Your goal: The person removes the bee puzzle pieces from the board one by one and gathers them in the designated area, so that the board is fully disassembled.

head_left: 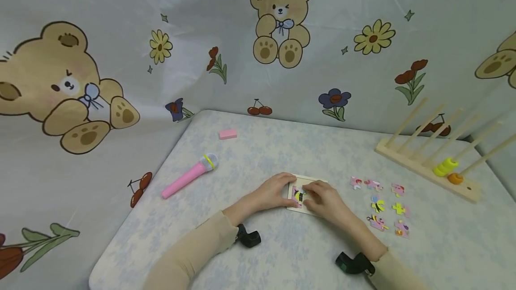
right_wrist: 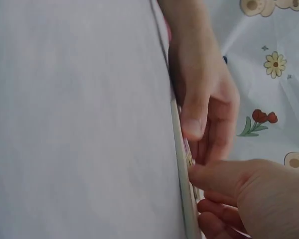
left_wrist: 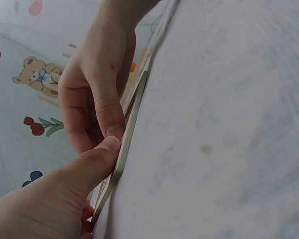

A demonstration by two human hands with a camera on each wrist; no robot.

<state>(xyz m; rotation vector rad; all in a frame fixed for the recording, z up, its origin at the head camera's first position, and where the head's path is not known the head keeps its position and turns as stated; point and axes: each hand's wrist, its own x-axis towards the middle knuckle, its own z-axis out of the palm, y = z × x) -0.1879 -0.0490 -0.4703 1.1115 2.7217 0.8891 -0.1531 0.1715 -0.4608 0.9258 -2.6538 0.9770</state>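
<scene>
A small wooden puzzle tray [head_left: 301, 181] lies on the table between both hands, with pink puzzle pieces [head_left: 297, 194] showing a bee's striped body in its left part. My left hand [head_left: 271, 193] grips the tray's left side, thumb at the near edge and fingers at the far one. Over the tray's middle, my right hand [head_left: 328, 202] has thumb and fingers bent together, pinching a puzzle piece [head_left: 304, 193] that they mostly cover. From the right wrist, the right thumb touches pieces just above the tray's rim [right_wrist: 182, 159], close to the left thumb.
Several loose puzzle pieces [head_left: 377, 204] lie right of the tray. Behind them stands a wooden peg rack [head_left: 423, 164] with yellow and orange beads. A pink toy microphone [head_left: 187, 179] and a pink block [head_left: 228, 134] lie on the left. A bear-print curtain [head_left: 225, 8] borders the table.
</scene>
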